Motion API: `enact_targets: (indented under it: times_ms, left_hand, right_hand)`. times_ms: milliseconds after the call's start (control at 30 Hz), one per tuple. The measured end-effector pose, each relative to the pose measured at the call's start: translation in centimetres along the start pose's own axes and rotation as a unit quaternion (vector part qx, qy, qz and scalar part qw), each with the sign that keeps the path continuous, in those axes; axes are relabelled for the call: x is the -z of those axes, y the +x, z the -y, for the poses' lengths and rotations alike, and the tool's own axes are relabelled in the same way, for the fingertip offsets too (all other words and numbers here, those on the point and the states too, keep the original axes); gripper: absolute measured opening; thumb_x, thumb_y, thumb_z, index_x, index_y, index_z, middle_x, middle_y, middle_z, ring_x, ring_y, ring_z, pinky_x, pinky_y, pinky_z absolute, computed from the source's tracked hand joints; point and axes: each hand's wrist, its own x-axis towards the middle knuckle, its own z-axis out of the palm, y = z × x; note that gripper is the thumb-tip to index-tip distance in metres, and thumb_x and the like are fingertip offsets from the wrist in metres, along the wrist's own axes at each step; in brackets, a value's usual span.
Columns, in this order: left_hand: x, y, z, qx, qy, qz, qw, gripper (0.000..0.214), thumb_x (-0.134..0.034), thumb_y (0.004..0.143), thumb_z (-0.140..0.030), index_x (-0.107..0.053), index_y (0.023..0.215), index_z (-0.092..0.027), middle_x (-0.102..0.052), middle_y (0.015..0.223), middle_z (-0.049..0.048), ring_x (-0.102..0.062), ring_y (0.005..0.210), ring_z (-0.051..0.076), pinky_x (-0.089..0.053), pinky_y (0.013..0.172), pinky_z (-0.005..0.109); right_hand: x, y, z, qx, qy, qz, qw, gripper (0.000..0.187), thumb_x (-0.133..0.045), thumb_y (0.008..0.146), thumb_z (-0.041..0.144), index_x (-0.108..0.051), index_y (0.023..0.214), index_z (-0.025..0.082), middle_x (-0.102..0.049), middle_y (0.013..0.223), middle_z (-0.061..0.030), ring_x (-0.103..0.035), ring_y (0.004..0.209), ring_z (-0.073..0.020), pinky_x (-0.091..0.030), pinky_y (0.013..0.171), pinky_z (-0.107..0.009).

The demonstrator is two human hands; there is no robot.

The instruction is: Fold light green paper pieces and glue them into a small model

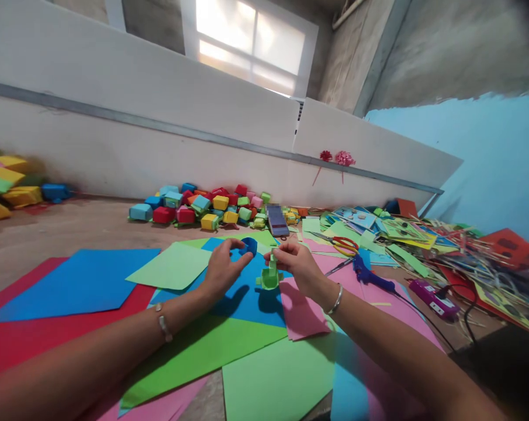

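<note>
My left hand (224,266) is curled around a small blue curled paper piece (248,245), pinching it between thumb and fingers. My right hand (296,264) pinches the top of a small light-green folded paper piece (270,277) that hangs below its fingers. Both hands hover close together above a blue paper sheet (246,298) on the table. Each wrist wears a bracelet.
Large coloured paper sheets in red, blue, green and pink cover the near table. A pile of small coloured paper boxes (203,207) and a phone (277,221) lie behind. Red-handled scissors (343,245), a blue glue gun (369,276) and scattered paper scraps sit to the right.
</note>
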Motion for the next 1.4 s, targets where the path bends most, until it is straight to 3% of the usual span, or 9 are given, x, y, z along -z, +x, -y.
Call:
enact_targets:
  times_ms: [67, 200, 433, 667, 833, 1000, 1167, 1333, 1400]
  left_hand:
    - [0.1, 1.4, 0.8, -0.006, 0.065, -0.020, 0.998, 0.050, -0.071, 0.068, -0.045, -0.066, 0.106, -0.013, -0.066, 0.116, 0.0201, -0.053, 0.120, 0.042, -0.034, 0.107, 0.062]
    - [-0.4, 3.1, 2.1, -0.035, 0.145, -0.013, 0.989, 0.057, -0.082, 0.060, -0.039, -0.067, 0.109, -0.015, -0.057, 0.132, 0.0197, -0.039, 0.134, 0.043, -0.024, 0.116, 0.056]
    - [-1.0, 4.0, 3.2, -0.065, 0.204, 0.022, 0.977, 0.031, -0.073, 0.070, -0.024, -0.069, 0.100, -0.017, -0.063, 0.120, 0.0149, -0.048, 0.128, 0.035, -0.032, 0.112, 0.047]
    - [-0.9, 3.4, 2.6, -0.094, 0.198, 0.104, 0.970, 0.034, -0.072, 0.073, -0.037, -0.063, 0.100, -0.018, -0.072, 0.099, 0.0116, -0.066, 0.099, 0.033, -0.049, 0.088, 0.044]
    - [-1.2, 3.0, 2.3, -0.104, 0.168, 0.134, 0.971, 0.075, -0.079, 0.064, -0.039, -0.050, 0.129, -0.015, -0.063, 0.133, 0.0182, -0.060, 0.122, 0.033, -0.049, 0.097, 0.042]
    - [-1.0, 2.8, 2.2, -0.110, 0.166, 0.161, 0.967, 0.057, -0.068, 0.076, -0.033, -0.054, 0.128, -0.015, -0.075, 0.111, 0.0124, -0.068, 0.107, 0.029, -0.051, 0.094, 0.042]
    - [-1.7, 2.0, 1.9, -0.142, 0.187, 0.146, 0.961, 0.083, -0.083, 0.058, -0.050, -0.060, 0.127, -0.013, -0.052, 0.145, 0.0222, -0.038, 0.140, 0.043, -0.031, 0.115, 0.056]
    - [-2.4, 1.6, 1.9, -0.150, 0.190, 0.146, 0.959, 0.031, -0.065, 0.082, -0.042, -0.074, 0.097, -0.017, -0.062, 0.131, 0.0187, -0.048, 0.133, 0.039, -0.033, 0.114, 0.056]
    - [-2.3, 1.5, 1.9, -0.155, 0.181, 0.148, 0.960, 0.030, -0.061, 0.084, -0.039, -0.072, 0.102, -0.017, -0.062, 0.133, 0.0179, -0.048, 0.134, 0.036, -0.033, 0.115, 0.054]
  right_hand:
    - [0.2, -0.5, 0.5, 0.032, -0.030, 0.016, 0.999, 0.040, -0.083, 0.058, 0.045, -0.056, 0.072, 0.019, -0.065, 0.070, -0.0004, -0.063, 0.074, -0.0169, -0.047, 0.071, -0.031]
    - [0.1, -1.3, 0.1, 0.068, -0.129, 0.046, 0.988, 0.027, -0.077, 0.063, 0.037, -0.058, 0.070, 0.019, -0.056, 0.065, 0.0042, -0.052, 0.062, -0.0111, -0.042, 0.063, -0.026]
    - [0.1, -1.5, -1.1, 0.058, -0.185, 0.109, 0.975, 0.018, -0.065, 0.070, 0.033, -0.052, 0.072, 0.020, -0.064, 0.069, 0.0005, -0.062, 0.067, -0.0141, -0.045, 0.063, -0.026]
    - [1.5, -1.5, 0.2, 0.103, -0.249, 0.072, 0.960, 0.009, -0.060, 0.072, 0.028, -0.056, 0.072, 0.019, -0.062, 0.063, 0.0012, -0.054, 0.056, -0.0109, -0.042, 0.054, -0.023]
    - [2.8, -0.9, 1.0, 0.150, -0.270, 0.061, 0.949, 0.011, -0.062, 0.074, 0.028, -0.060, 0.070, 0.018, -0.061, 0.066, 0.0004, -0.051, 0.057, -0.0101, -0.040, 0.052, -0.022]
    - [3.0, -1.0, 1.4, 0.178, -0.280, 0.076, 0.940, 0.009, -0.059, 0.078, 0.026, -0.060, 0.073, 0.018, -0.055, 0.065, 0.0027, -0.047, 0.057, -0.0090, -0.038, 0.053, -0.022]
    - [3.1, -0.8, 1.0, 0.208, -0.318, 0.067, 0.922, 0.010, -0.056, 0.080, 0.024, -0.063, 0.075, 0.018, -0.055, 0.066, 0.0026, -0.047, 0.058, -0.0091, -0.037, 0.055, -0.022]
    - [2.7, -1.2, 0.8, 0.191, -0.290, 0.086, 0.934, 0.011, -0.058, 0.081, 0.026, -0.065, 0.078, 0.018, -0.058, 0.067, 0.0018, -0.051, 0.056, -0.0098, -0.042, 0.055, -0.023]
    - [2.7, -1.2, 0.7, 0.198, -0.301, 0.082, 0.929, 0.011, -0.058, 0.083, 0.027, -0.063, 0.079, 0.019, -0.059, 0.068, 0.0016, -0.052, 0.056, -0.0103, -0.042, 0.056, -0.023]
